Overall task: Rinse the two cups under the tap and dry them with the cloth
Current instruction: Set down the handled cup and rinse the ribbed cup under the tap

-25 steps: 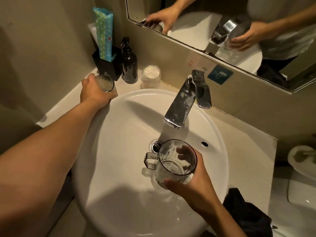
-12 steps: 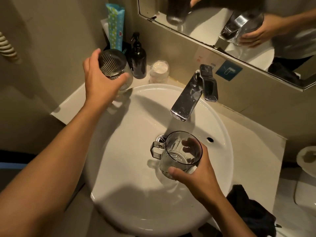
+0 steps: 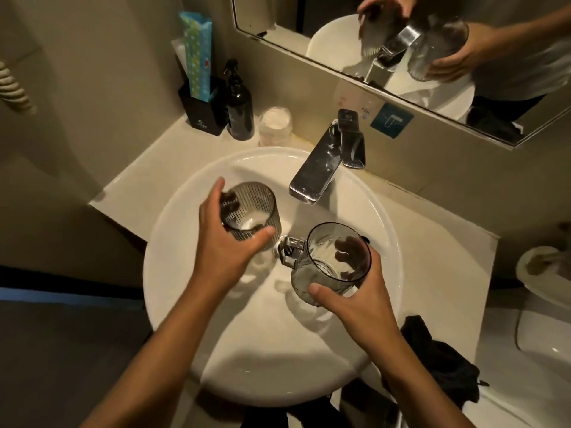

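Hands: your left hand (image 3: 225,242) grips the ribbed cup (image 3: 250,211); your right hand (image 3: 349,307) grips the handled cup (image 3: 330,261).
Ribbed cup: held over the basin (image 3: 185,304), left of the tap (image 3: 321,162), mouth up.
Handled cup: over the basin below the spout, handle pointing left, your fingers wrapped round its far side.
Cloth: dark cloth (image 3: 445,366) lies on the bench (image 3: 448,273), right of the basin.
Back corner: dark bottle (image 3: 239,109), black holder (image 3: 200,109).

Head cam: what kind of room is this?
Most likely a small bathroom: a round white basin with a chrome tap, a wall mirror above, and a dark pump bottle on the counter.
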